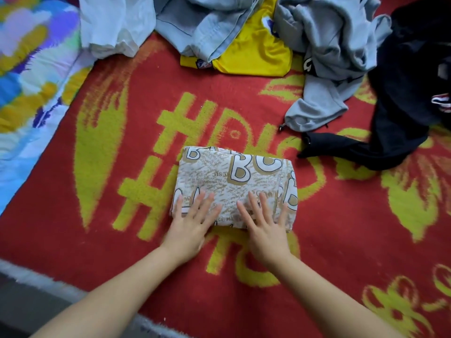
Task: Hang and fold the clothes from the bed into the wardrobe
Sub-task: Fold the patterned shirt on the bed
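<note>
From the head view, a folded printed garment [234, 186], white with gold-brown lettering and large outlined "B" shapes, lies as a compact rectangle near the middle of the bed's red blanket [317, 240] with its yellow-green pattern. The left hand [188, 225] lies flat on the bundle's near left corner, fingers [206, 204] straight and spread, holding nothing. The right hand [264, 228] lies flat on the near right part, its fingers [262, 203] likewise straight and spread, pressing down on the cloth.

No container shows in this view; the remaining clothes lie loose along the far side of the bed: a white garment [114, 28] at far left, a pale blue denim piece [195, 23] overlapping a yellow jersey [256, 54], a grey hoodie [329, 57] crumpled to the right of it, and a black garment [402, 106] at the far right with a sleeve reaching towards the folded bundle without touching it.

A multicoloured quilt [29, 81] borders the blanket on the left. The bed's near edge [36, 276] runs diagonally across the lower left. Bare blanket surrounds the bundle on the left, right and near sides.
</note>
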Motion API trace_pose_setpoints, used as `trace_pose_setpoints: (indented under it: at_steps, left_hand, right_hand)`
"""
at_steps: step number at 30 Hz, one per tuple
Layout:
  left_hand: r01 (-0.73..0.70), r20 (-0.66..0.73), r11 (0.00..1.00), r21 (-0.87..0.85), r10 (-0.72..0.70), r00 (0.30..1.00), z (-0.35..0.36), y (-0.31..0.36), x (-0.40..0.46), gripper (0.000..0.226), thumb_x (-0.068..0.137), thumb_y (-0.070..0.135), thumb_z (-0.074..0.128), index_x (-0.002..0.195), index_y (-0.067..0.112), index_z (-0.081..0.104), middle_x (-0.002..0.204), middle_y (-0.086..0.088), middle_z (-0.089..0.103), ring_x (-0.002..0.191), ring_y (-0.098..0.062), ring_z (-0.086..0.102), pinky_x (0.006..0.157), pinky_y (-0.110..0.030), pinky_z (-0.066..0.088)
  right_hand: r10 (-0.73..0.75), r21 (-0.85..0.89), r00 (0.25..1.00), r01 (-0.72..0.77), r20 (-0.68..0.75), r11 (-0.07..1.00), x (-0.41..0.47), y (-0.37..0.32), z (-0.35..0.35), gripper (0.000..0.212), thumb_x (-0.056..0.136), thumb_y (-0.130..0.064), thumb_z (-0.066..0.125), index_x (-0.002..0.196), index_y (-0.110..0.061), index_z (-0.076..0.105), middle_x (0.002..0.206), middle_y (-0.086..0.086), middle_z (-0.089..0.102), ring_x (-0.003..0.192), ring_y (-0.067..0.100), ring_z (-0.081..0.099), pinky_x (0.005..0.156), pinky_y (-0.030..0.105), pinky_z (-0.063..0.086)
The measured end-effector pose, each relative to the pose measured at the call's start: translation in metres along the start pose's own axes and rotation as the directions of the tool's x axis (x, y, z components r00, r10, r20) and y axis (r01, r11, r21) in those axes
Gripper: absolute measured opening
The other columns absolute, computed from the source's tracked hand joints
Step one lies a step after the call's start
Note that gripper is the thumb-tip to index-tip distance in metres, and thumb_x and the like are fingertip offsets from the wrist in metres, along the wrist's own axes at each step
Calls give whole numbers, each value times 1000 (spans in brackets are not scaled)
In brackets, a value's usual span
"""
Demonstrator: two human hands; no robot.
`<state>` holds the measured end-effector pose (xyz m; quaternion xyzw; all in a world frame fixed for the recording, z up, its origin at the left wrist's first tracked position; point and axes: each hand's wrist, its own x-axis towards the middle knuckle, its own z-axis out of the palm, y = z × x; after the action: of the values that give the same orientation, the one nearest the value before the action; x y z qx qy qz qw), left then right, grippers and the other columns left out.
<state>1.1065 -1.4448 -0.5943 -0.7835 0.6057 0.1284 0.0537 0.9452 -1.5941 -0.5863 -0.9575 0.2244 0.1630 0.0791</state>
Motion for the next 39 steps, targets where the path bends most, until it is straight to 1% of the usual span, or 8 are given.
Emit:
trace_pose_setpoints:
  at_steps: [2,4,6,12,18,22,30,39]
  left_hand:
    - [125,-24,992,7,-124,992,-2,-3,19,99,66,12,72,148,23,19,155,-11,23,141,-35,26,101,-72,26]
    - [141,-14,989,32,-141,990,3,-13,36,94,83,6,49,145,29,-18,156,-4,-20,144,-36,-13,106,-71,6]
    - [113,109,993,31,-115,987,5,-22,41,92,87,0,36,137,33,-34,147,3,-39,138,-36,-31,107,-69,2]
    - [129,223,981,-144,-95,970,-66,-31,44,92,84,-16,35,152,34,-3,160,4,-10,146,-35,-11,99,-49,42]
    - [226,113,960,-168,-209,971,-167,-31,-7,97,77,-21,30,153,32,1,160,4,-10,146,-33,-10,93,-43,47]
    - [368,-2,920,-137,-372,928,-215,-15,-79,97,77,-19,32,152,34,3,160,7,-8,147,-30,-8,103,-42,40]
    - [678,-67,707,-201,-701,710,-233,38,-287,102,76,-21,39,151,35,-2,159,5,6,146,-23,8,109,-41,35]
    - [898,-48,369,-239,-928,368,-190,95,-552,85,85,-10,39,153,31,7,157,3,15,143,-19,17,104,-37,38]
  right_hand:
    - [120,32,990,-118,-74,992,23,3,5,110,76,-4,62,149,-33,-15,158,6,-18,145,33,-15,102,73,-6]
    - [178,2,984,-178,-15,984,42,13,7,107,86,1,47,136,-36,-39,147,-2,-43,137,29,-37,102,72,-13]
    - [182,-19,982,-181,55,983,47,19,5,100,89,4,41,141,-39,-33,154,-4,-33,142,29,-29,105,72,-1]
    - [90,-6,991,-90,94,996,52,25,-67,80,90,6,42,153,-30,9,159,0,15,145,37,12,95,50,40]
    - [-101,-103,995,100,-7,990,31,8,-177,91,82,9,51,153,-29,9,158,2,17,143,40,18,88,48,45]
    - [-248,-112,967,240,-57,964,-6,-26,-240,86,83,6,50,152,-29,13,155,1,20,140,39,18,92,51,43]
    - [-641,-323,766,594,-54,737,-99,-153,-283,89,84,5,54,152,-28,8,154,-1,18,139,31,19,98,48,43]
    - [-904,-338,420,865,82,371,-226,-366,-244,83,83,4,49,151,-29,14,151,-2,23,140,31,21,97,47,46]
